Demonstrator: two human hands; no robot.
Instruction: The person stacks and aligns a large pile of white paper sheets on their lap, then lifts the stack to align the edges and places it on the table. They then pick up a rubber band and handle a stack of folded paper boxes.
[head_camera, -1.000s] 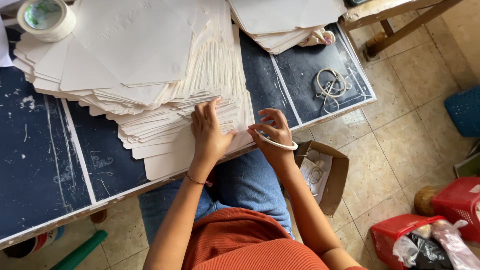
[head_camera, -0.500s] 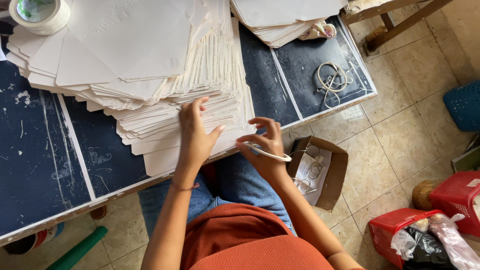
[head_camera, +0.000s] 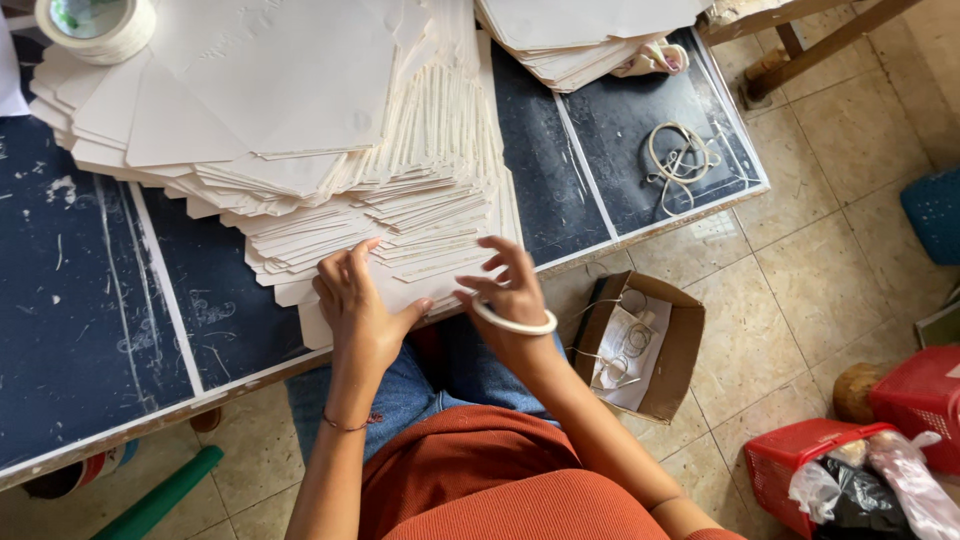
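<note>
A big fanned stack of white paper sheets (head_camera: 330, 150) lies on the dark blue table (head_camera: 90, 300). My left hand (head_camera: 358, 305) rests on the lowest sheets at the table's near edge, fingers spread. My right hand (head_camera: 505, 285) is beside it at the stack's right corner, fingertips pinching the sheet edges. A white rubber band (head_camera: 512, 322) loops around my right hand near the wrist.
A roll of tape (head_camera: 95, 22) sits at the back left. A second paper stack (head_camera: 580, 30) lies at the back right, with loose rubber bands (head_camera: 680, 155) near the table corner. An open cardboard box (head_camera: 640, 345) and red baskets (head_camera: 830, 470) stand on the tiled floor.
Both hands have shifted along the near edge of the stack. The white band that was held out at my right fingers now sits around that hand near the wrist.
</note>
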